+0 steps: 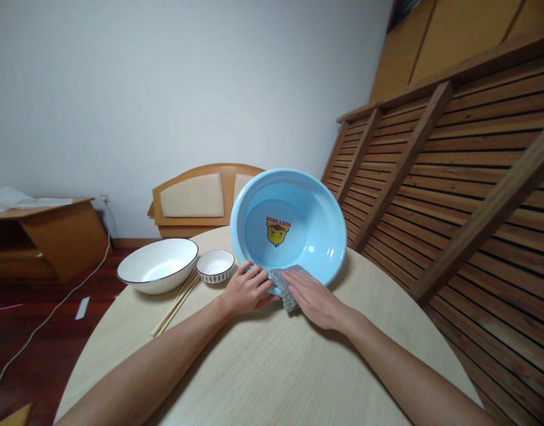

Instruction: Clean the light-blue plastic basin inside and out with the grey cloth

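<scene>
A light blue plastic basin with a yellow duck print stands tilted on the round table, its inside facing me. My left hand grips the basin's near rim, fingers curled over it. A grey cloth is folded over that rim, to the right of my left hand. Flat on the cloth lies my right hand, its fingers stretched out and pressing it against the basin's inner edge. Part of the cloth hangs below the rim.
To the left on the table are a large white bowl, a small patterned bowl and several chopsticks. A wooden headboard stands behind. Slatted wooden panels lean at the right; a cable runs across the floor.
</scene>
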Demonstrator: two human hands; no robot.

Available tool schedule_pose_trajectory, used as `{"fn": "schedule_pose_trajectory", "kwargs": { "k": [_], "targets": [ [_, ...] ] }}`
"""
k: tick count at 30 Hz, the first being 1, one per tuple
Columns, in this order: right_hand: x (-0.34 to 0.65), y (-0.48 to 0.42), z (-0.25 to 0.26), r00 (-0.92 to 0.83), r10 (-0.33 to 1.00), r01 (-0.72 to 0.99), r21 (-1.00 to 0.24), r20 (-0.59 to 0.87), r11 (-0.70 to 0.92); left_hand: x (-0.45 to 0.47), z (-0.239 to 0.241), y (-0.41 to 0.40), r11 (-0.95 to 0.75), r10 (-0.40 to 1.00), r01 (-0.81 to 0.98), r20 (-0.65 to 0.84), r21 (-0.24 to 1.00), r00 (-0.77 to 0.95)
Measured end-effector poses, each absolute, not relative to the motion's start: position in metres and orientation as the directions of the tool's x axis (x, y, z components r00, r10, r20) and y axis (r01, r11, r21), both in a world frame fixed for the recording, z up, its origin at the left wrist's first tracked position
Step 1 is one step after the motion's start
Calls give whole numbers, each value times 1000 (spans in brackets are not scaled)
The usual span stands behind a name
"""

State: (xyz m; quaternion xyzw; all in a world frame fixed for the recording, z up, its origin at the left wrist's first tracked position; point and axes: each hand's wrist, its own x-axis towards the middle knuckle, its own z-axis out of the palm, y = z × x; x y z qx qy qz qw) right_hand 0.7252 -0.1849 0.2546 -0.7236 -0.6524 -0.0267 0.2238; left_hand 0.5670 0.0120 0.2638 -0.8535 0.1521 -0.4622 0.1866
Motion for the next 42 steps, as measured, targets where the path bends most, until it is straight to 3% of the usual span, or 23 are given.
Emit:
{"fn": "schedule_pose_trajectory", "kwargs": {
  "k": [5,10,18,30,38,42],
  "targets": [
    [738,-152,247,178,971,896,-434,158,-94,566,263,9,-836,-512,-122,682,-535,522],
    [752,-118,241,137,968,898,-440,208,-33,566,262,7,-832,-516,-125,670,-541,534],
    [774,-113,240,107,971,932,-361,213,-24,567,260,6,-829,-511,-136,637,-542,577],
    [813,-139,247,284,937,957,-116,203,-265,569,264,3,-830,-516,-170,615,-531,596],
    [775,-125,237,122,983,988,-113,139,-106,570,266,3,-829,-525,-178,628,-530,575],
    [786,-132,242,201,974,977,-98,103,-192,571,271,6,-826,-529,-186,621,-531,578]
  ]
}}
